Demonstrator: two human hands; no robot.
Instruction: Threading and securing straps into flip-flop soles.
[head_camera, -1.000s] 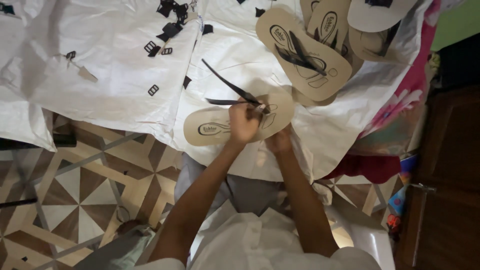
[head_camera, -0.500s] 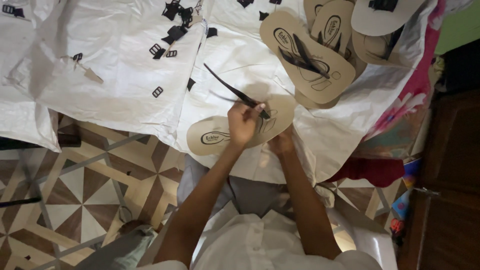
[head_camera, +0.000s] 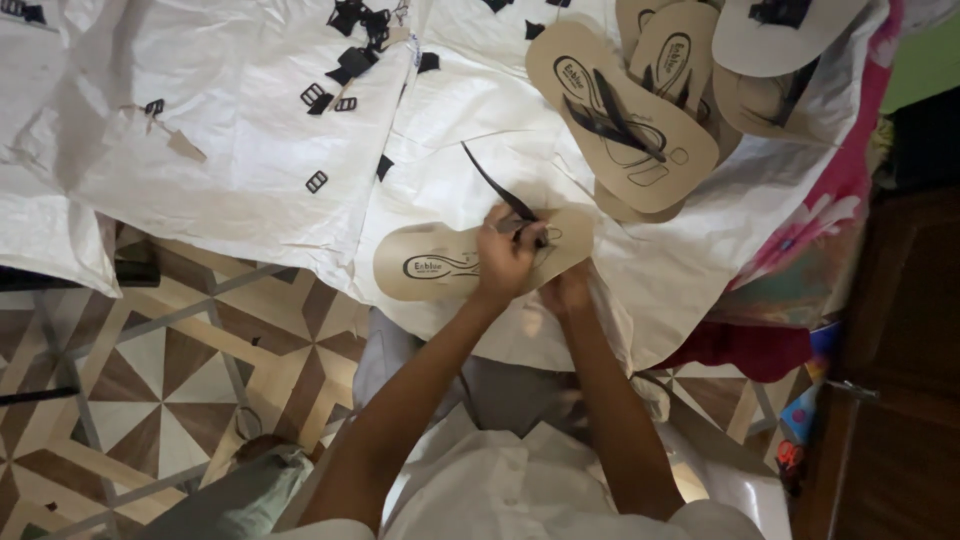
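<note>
A tan flip-flop sole (head_camera: 440, 268) lies on the white woven sheet (head_camera: 230, 170) just in front of me. My left hand (head_camera: 505, 255) rests on top of the sole's front part and pinches a black strap (head_camera: 500, 190) that sticks up and away to the upper left. My right hand (head_camera: 565, 290) grips the sole's near edge from below, its fingers mostly hidden under the sole.
A pile of finished tan flip-flops with black straps (head_camera: 630, 110) lies at the upper right. Loose black strap pieces and buckles (head_camera: 345, 60) are scattered on the sheet at the top. Patterned floor tiles (head_camera: 150, 360) lie to the left, a dark wooden cabinet (head_camera: 900, 400) to the right.
The strap has tilted a little as my left hand works it on the sole. Both hands stay on the same sole; the view has shifted slightly.
</note>
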